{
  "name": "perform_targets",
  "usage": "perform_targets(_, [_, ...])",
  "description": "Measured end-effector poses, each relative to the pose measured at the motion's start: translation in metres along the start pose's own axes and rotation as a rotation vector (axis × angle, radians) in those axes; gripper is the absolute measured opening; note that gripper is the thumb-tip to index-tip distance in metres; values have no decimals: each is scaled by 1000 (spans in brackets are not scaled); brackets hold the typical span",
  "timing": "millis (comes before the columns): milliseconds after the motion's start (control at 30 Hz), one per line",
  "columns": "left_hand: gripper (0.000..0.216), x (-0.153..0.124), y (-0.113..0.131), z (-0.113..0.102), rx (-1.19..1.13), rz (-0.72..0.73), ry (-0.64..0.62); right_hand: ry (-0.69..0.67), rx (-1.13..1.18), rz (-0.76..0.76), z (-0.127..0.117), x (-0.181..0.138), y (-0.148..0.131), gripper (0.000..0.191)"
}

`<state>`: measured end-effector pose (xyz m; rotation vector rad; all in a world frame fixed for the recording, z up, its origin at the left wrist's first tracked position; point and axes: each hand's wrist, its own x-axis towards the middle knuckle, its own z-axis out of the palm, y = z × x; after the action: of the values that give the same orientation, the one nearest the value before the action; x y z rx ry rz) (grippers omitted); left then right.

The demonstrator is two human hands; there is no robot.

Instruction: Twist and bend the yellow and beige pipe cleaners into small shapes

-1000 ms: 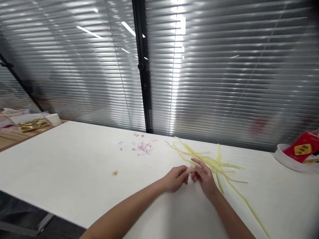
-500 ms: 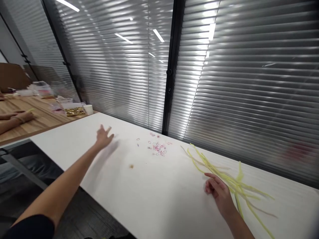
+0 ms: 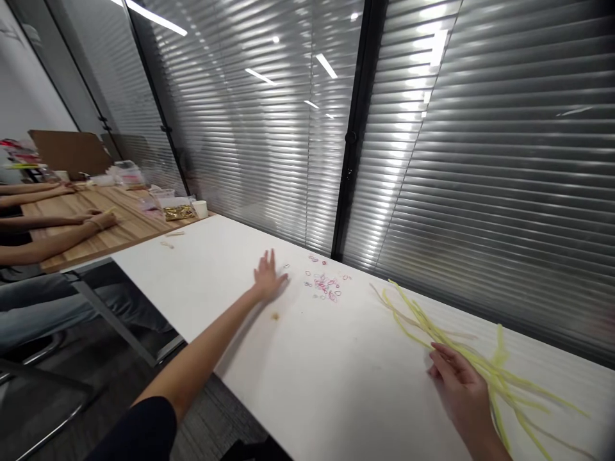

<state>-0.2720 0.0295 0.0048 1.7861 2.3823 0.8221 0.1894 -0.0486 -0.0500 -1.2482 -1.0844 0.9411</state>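
Observation:
My left hand (image 3: 268,276) is stretched over the white table with its fingers spread and nothing visible in them. Just to its right lies a scatter of small pink, red and dark elastic bands (image 3: 327,285). My right hand (image 3: 456,378) has its fingers curled, thumb and index finger close together, beside a loose pile of yellow and tan pipe cleaners (image 3: 502,371). Whether anything sits between those fingertips is hidden. A small yellow-brown spot (image 3: 275,316) shows below my left hand. Two short pale pieces (image 3: 166,244) lie toward the table's far left end.
A wood-grain table (image 3: 129,214) adjoins the white table (image 3: 365,390) on the left. On it stand a white paper cup (image 3: 200,209) and a bag of gold strips (image 3: 178,212). Other people's hands (image 3: 103,219) rest there. Glass panels with blinds (image 3: 269,147) run behind.
The view has turned left, so the tables appear further right. My left hand has moved rightward over the table, nearer the bands. My right hand stays beside the pipe cleaners, its fingers still curled.

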Motion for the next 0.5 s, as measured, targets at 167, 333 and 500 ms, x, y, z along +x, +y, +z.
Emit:
perform_targets(167, [90,-45,127,72,-410,443,-154,94,-715,-541,-10,10,-1,38])
perform_targets(333, [84,-120,235,112,-522,708,-329,261,-1170,-496,-15,12,0,50])
perform_targets(500, [68,-164,264,121,-334,879,-417,190,-1198,-354,-20,18,17,45])
